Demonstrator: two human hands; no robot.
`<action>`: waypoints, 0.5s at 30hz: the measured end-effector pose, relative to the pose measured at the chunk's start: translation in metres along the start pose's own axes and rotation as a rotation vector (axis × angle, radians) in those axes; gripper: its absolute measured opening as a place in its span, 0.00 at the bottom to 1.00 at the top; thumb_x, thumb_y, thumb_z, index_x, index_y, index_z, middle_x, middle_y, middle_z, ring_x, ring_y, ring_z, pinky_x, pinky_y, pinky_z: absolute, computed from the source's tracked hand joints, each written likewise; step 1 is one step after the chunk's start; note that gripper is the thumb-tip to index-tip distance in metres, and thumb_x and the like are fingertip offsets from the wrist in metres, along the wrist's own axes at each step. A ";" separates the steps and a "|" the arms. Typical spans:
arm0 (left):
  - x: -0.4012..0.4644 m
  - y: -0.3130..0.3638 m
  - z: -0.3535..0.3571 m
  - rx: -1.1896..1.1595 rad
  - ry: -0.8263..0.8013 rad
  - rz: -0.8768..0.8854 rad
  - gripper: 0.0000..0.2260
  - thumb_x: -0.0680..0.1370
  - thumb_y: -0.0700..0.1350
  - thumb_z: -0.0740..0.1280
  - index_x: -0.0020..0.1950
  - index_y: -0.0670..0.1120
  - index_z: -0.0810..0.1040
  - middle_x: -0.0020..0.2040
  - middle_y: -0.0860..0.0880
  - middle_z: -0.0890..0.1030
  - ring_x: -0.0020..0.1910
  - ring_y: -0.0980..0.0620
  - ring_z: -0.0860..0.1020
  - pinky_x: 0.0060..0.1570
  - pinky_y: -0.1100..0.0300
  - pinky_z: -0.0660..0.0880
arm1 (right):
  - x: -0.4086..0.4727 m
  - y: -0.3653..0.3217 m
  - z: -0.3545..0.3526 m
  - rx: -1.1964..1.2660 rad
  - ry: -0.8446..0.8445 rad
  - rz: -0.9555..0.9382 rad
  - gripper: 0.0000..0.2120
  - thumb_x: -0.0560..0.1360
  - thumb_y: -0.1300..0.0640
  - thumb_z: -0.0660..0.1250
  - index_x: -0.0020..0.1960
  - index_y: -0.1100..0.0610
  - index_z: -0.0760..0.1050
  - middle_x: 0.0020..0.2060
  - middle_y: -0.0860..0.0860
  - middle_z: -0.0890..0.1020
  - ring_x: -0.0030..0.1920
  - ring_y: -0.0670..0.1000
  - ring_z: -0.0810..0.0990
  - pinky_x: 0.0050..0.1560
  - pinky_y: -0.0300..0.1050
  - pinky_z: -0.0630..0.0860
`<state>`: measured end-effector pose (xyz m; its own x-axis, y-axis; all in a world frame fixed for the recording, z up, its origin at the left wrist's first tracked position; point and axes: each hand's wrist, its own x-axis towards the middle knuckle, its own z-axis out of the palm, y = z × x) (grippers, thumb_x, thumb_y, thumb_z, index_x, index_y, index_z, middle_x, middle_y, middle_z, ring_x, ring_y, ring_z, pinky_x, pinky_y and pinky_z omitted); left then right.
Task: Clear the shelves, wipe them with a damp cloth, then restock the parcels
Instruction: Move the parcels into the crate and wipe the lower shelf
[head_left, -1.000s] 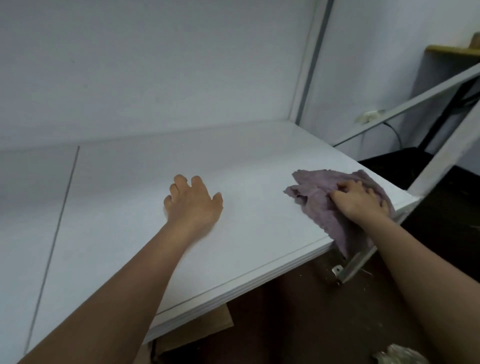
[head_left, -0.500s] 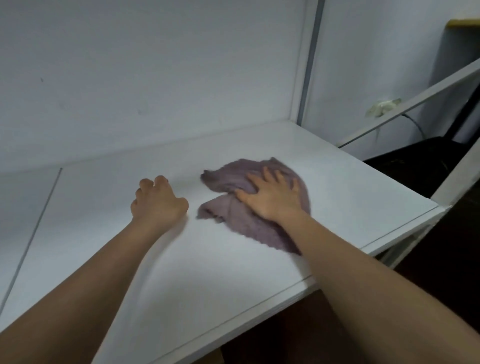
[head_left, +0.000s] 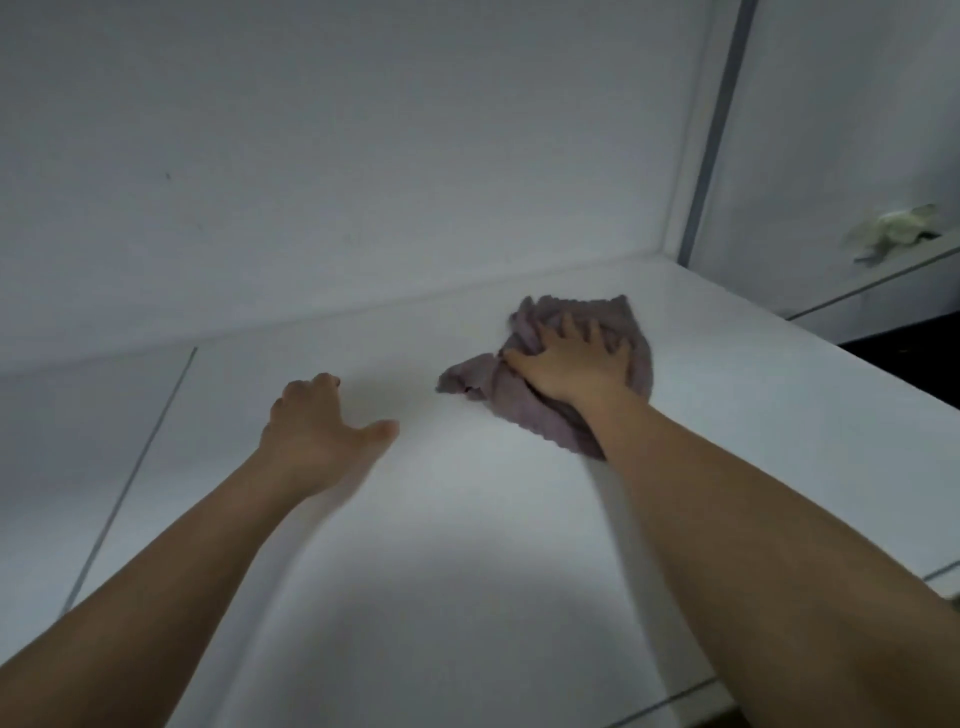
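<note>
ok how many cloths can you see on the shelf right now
1. The purple cloth lies toward the back of the white shelf, right of centre, pressed flat under the right hand. The left hand rests bare beside it.

The right hand (head_left: 571, 364) covers the middle of the purple cloth (head_left: 540, 415), hiding the folds beneath the palm; only the cloth's edges show around it. The left hand (head_left: 317, 431) has its fingertips curled out of sight, so their contact with the shelf (head_left: 467, 571) cannot be told. Both forearms run off the bottom and side edges of the picture. The shelf itself is cut by the left, right and lower edges. At the far right, a pale crumpled object (head_left: 893, 231) on a ledge is too blurred to identify. Motion blur softens the left wrist's outline.
</note>
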<state>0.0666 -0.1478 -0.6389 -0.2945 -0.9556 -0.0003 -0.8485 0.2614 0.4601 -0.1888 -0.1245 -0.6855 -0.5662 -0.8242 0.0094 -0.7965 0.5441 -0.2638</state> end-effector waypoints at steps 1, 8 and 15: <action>0.004 0.000 0.001 -0.044 0.047 0.040 0.32 0.75 0.53 0.69 0.74 0.42 0.63 0.72 0.41 0.64 0.69 0.42 0.67 0.67 0.50 0.66 | -0.005 -0.027 0.005 -0.002 -0.020 -0.115 0.36 0.75 0.31 0.48 0.79 0.44 0.49 0.79 0.49 0.50 0.78 0.57 0.47 0.75 0.61 0.44; 0.041 0.010 0.010 0.122 -0.001 -0.027 0.38 0.71 0.64 0.68 0.72 0.41 0.66 0.70 0.40 0.70 0.69 0.39 0.68 0.67 0.49 0.66 | 0.026 -0.006 -0.005 -0.043 -0.021 -0.367 0.27 0.78 0.36 0.48 0.76 0.39 0.57 0.78 0.44 0.58 0.77 0.49 0.56 0.76 0.54 0.52; 0.061 0.016 0.006 0.406 -0.190 0.052 0.30 0.68 0.69 0.66 0.49 0.42 0.71 0.53 0.43 0.77 0.51 0.45 0.75 0.47 0.58 0.69 | 0.106 0.133 -0.028 -0.054 0.130 0.178 0.35 0.73 0.29 0.41 0.76 0.40 0.55 0.77 0.47 0.59 0.76 0.55 0.58 0.75 0.59 0.53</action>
<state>0.0326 -0.2009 -0.6370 -0.3843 -0.9080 -0.1669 -0.9232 0.3764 0.0781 -0.3605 -0.1348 -0.6924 -0.7187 -0.6891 0.0923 -0.6896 0.6897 -0.2209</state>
